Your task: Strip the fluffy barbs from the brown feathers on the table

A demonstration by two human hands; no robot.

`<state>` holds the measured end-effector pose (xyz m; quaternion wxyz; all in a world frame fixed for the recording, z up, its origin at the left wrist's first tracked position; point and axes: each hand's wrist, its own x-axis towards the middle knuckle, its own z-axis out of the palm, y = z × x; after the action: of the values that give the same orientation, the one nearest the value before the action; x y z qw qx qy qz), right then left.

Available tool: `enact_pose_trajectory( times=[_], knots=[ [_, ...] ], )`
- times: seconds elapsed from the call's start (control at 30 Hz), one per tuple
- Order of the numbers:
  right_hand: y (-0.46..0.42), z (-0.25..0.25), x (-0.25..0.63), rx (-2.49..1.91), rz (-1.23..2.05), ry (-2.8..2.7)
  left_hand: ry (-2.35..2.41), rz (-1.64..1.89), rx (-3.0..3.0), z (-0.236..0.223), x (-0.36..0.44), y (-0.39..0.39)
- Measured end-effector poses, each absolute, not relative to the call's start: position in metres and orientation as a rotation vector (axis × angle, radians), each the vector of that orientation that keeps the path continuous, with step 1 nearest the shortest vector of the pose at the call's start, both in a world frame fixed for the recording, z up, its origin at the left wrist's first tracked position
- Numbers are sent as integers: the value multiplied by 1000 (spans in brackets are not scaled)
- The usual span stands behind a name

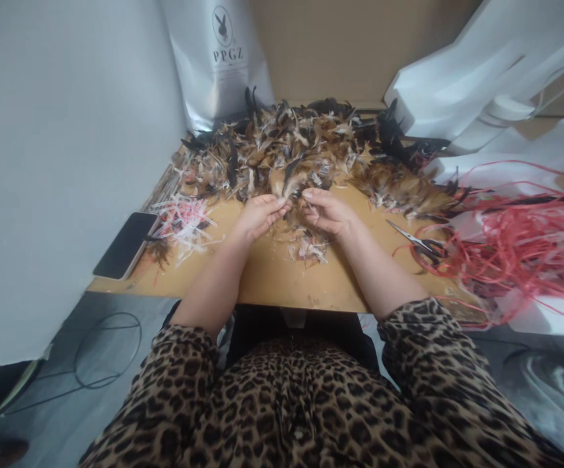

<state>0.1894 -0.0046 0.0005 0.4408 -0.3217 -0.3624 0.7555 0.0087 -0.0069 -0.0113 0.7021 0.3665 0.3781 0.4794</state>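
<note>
My left hand (pixel 262 214) pinches a brown-and-dark feather (pixel 289 181) near its pale base, just above the table's middle. Close by on the other side, my right hand (pixel 325 210) has thumb and forefinger pressed together; what they grip is too small to make out. Behind both hands spreads a large pile of loose brown and black feathers (pixel 257 149). Under and between the hands lies a small heap of pale fluff and feather scraps (pixel 308 247).
A phone (pixel 126 246) and pink-white strips (pixel 184 221) lie at the left. Scissors (pixel 416 240), a row of brown feathers (pixel 403 188) and tangled red strings (pixel 530 253) are at the right. A silver bag (pixel 218 78) stands behind, beside a white wall (pixel 67 143).
</note>
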Motion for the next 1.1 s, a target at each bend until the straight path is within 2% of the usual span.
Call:
enact_pose_trajectory(
  times=[0.23,0.53,0.77,1.1],
  knots=[
    [-7,0,187,-964,1357,-1199,803,1106,619,-6,8,-5],
    [-20,8,175,-970,1158,-1557,789,1028,666,-7,10,-8],
    [-16,7,174,-920,1314,-1241,773,994,691,-6,7,-9],
    [-11,-10,166,-809,1526,-1112,737,855,598,-4,10,-14]
  ],
)
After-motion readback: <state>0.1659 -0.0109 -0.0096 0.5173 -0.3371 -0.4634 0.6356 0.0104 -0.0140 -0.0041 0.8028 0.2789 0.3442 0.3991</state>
